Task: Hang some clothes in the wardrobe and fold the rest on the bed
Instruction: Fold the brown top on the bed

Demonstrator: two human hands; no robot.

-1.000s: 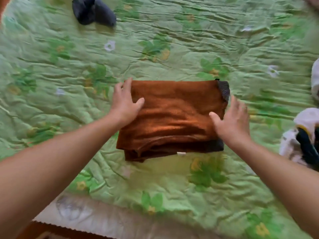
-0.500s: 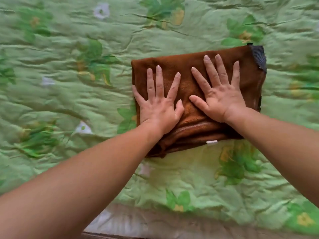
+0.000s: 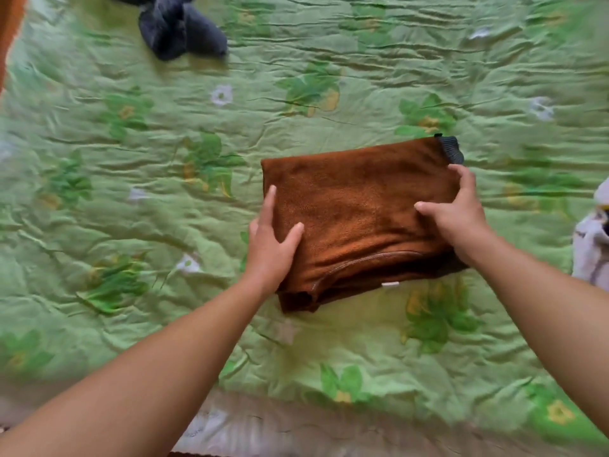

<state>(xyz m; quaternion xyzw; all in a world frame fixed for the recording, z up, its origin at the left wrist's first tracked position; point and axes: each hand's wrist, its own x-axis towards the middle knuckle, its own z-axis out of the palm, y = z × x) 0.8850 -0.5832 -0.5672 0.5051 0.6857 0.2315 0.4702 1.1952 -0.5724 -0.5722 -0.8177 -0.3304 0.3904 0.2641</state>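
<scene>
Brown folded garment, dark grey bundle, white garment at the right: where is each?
Brown folded garment [image 3: 362,206]: head view, middle of its top layer.
Dark grey bundle [image 3: 179,31]: head view, centre of the heap.
White garment [image 3: 590,252]: head view, pale fabric by the right edge.

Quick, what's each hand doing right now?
Left hand: open, straight fingers against the brown garment, left edge.
Right hand: gripping its right edge.

Forearms extended forward. Left hand [image 3: 268,249] flat, fingers straight, thumb spread. Right hand [image 3: 461,219] curled over brown garment [image 3: 356,209] edge.
</scene>
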